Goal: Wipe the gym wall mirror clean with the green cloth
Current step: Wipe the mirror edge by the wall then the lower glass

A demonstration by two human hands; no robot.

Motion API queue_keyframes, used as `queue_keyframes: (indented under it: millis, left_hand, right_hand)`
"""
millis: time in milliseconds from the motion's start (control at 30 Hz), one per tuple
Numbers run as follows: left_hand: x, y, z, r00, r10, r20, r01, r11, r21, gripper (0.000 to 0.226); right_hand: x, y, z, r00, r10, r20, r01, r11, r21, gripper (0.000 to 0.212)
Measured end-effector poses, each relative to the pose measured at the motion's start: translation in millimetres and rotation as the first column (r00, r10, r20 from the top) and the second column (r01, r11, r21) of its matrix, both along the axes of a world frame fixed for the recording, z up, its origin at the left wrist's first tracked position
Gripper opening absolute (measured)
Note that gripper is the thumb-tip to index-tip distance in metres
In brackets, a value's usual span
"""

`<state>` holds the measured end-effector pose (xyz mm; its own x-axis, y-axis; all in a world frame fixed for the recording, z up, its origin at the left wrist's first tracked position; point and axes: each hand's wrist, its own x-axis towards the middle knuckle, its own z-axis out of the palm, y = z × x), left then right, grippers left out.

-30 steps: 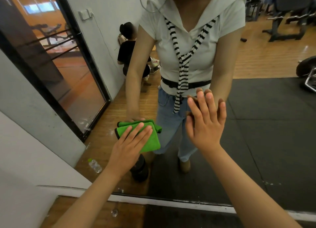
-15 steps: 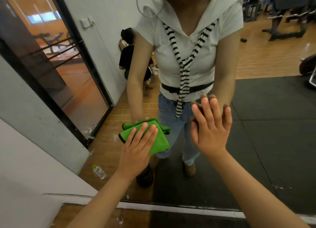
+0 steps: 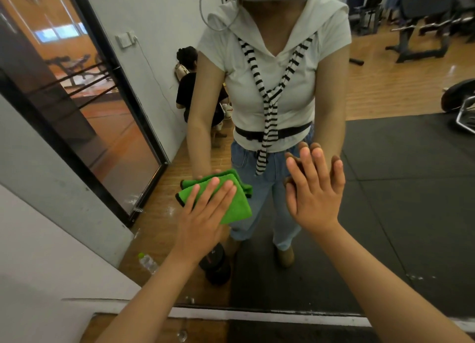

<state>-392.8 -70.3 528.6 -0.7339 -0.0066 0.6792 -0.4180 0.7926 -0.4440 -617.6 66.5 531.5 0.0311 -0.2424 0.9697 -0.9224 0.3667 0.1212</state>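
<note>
The wall mirror (image 3: 398, 188) fills your view, reflecting gym floor, a weight bench (image 3: 421, 21) and a person (image 3: 187, 85) seated by the wall. Your right hand (image 3: 314, 188) lies flat on the glass with straight fingers, its grip holding nothing, just right of the cloth. Your left hand (image 3: 203, 214) presses the folded green cloth (image 3: 236, 206) against the mirror, fingers straight, grip open. A water bottle (image 3: 147, 263) shows low in the reflection.

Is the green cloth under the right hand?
No, the left hand presses the cloth flat against the mirror, while the right hand holds nothing.
</note>
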Motion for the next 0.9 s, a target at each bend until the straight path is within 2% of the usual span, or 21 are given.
queue_keyframes:
  millis: [100, 167, 233, 333, 467, 533, 667, 733, 900]
  left_hand:
    - [-18, 30, -9, 0.997, 0.029, -0.071, -0.013, 0.979, 0.204, 0.080]
    - [-31, 46, -12, 0.998, 0.016, -0.057, -0.002, 0.970, 0.244, 0.079]
    - [-36, 48, -9, 0.999, -0.012, 0.034, 0.007, 0.990, 0.141, 0.081]
    - [-18, 23, 6, 0.989, 0.008, 0.146, 0.006, 0.995, -0.099, 0.079]
    - [35, -25, 17, 0.989, 0.059, 0.137, -0.036, 0.986, -0.165, 0.080]
    - [57, -45, 18, 0.987, 0.057, 0.149, -0.030, 0.984, -0.176, 0.080]
    - [79, -76, 22, 0.986, 0.033, 0.162, 0.004, 0.975, -0.224, 0.080]
    - [92, -92, 21, 0.987, 0.003, 0.159, 0.033, 0.974, -0.226, 0.076]
    - [157, -151, 11, 0.989, -0.010, 0.146, 0.039, 0.979, -0.199, 0.074]
  right_hand:
    - [0, 1, 0, 1.000, -0.003, 0.008, 0.003, 1.000, 0.003, 0.059]
    - [2, 1, 2, 1.000, -0.015, 0.022, 0.014, 1.000, 0.015, 0.060]
    - [9, 3, 5, 0.996, 0.009, 0.090, -0.012, 1.000, 0.026, 0.057]
    - [28, 9, 10, 0.958, 0.107, 0.268, -0.114, 0.993, 0.013, 0.057]
    - [59, 11, 28, 0.881, 0.220, 0.420, -0.206, 0.975, -0.078, 0.051]
    - [83, -1, 38, 0.887, 0.245, 0.392, -0.236, 0.969, -0.072, 0.049]
    - [134, -49, 50, 0.935, 0.272, 0.229, -0.297, 0.952, 0.080, 0.051]
    - [155, -80, 58, 0.946, 0.269, 0.180, -0.290, 0.951, 0.106, 0.049]
    - [172, -138, 52, 0.990, 0.072, 0.122, -0.078, 0.996, 0.043, 0.051]
